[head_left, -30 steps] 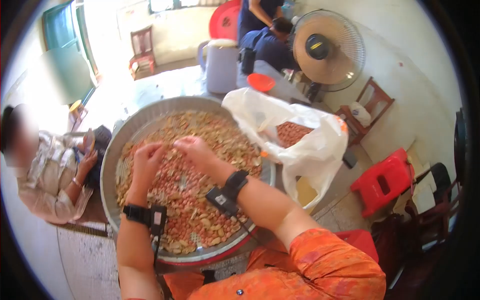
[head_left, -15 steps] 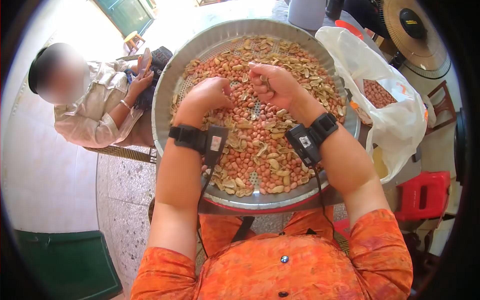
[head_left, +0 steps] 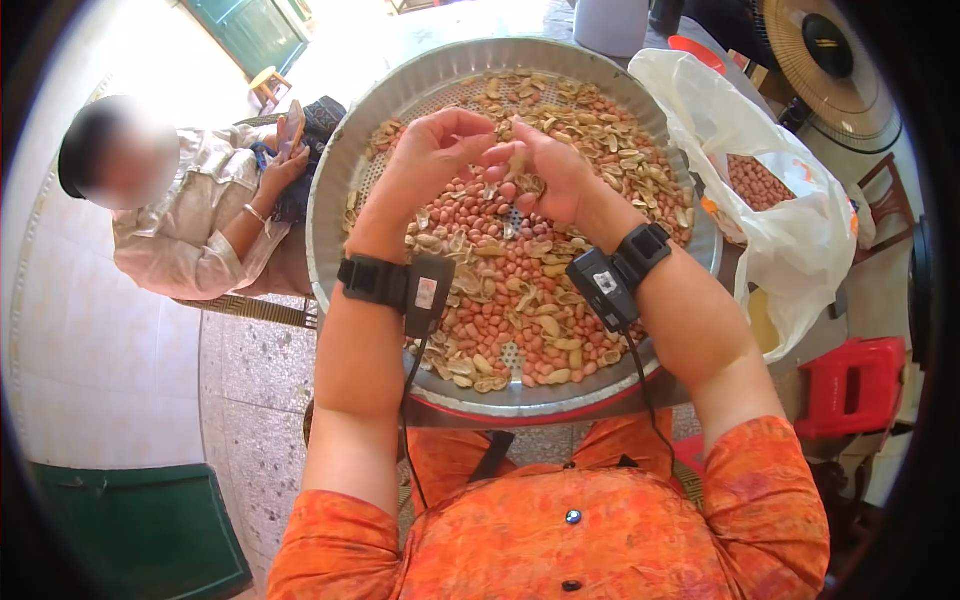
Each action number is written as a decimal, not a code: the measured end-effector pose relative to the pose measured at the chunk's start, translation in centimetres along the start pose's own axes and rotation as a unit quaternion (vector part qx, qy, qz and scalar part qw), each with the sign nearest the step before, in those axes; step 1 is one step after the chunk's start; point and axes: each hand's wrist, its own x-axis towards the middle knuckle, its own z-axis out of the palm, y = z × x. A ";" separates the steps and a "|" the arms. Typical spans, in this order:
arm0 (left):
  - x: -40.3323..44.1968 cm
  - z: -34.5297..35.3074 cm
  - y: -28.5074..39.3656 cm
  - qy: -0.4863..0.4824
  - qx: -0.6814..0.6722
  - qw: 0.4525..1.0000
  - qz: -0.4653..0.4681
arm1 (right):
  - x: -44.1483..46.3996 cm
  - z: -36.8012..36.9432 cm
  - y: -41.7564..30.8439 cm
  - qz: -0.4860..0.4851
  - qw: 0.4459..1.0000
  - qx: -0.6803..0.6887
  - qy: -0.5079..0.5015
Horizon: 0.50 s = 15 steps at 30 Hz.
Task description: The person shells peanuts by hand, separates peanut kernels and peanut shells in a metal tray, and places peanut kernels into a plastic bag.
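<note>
A wide round metal tray [head_left: 335,225] with a perforated bottom holds reddish shelled peanuts [head_left: 495,222] mixed with tan empty shells [head_left: 640,160] and some whole pods. Over its upper middle, my left hand [head_left: 437,158] and my right hand [head_left: 556,178] meet at the fingertips. A small peanut [head_left: 504,133] shows between them, pinched by the left fingers. Curled fingers of my right hand hold peanut shells [head_left: 528,184] against the palm. Both wrists wear black straps with small boxes and cables.
To the right, a white plastic bag [head_left: 790,240] stands open with reddish peanuts [head_left: 758,184] inside. Beyond it are a fan [head_left: 825,65] and a red plastic stool [head_left: 855,388]. A seated person [head_left: 200,205] at left holds a phone. A light container [head_left: 612,25] stands behind the tray.
My left hand has risen from the peanuts and moved up and right to meet my right hand. The right hand has turned, with its held shells more visible.
</note>
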 end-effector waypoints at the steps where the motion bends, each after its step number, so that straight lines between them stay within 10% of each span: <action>1: 0.2 -0.6 -0.7 0.020 0.130 0.991 0.012 | 0.0 -0.1 -0.1 -0.006 0.999 0.034 -0.018; 5: -0.1 -1.2 -2.3 -0.064 0.460 0.881 -0.088 | 0.3 -0.4 -0.4 -0.030 0.997 0.074 -0.018; 15: 0.2 0.2 -2.3 0.037 0.421 0.905 -0.045 | 0.9 -1.2 -0.3 -0.099 0.994 0.032 -0.018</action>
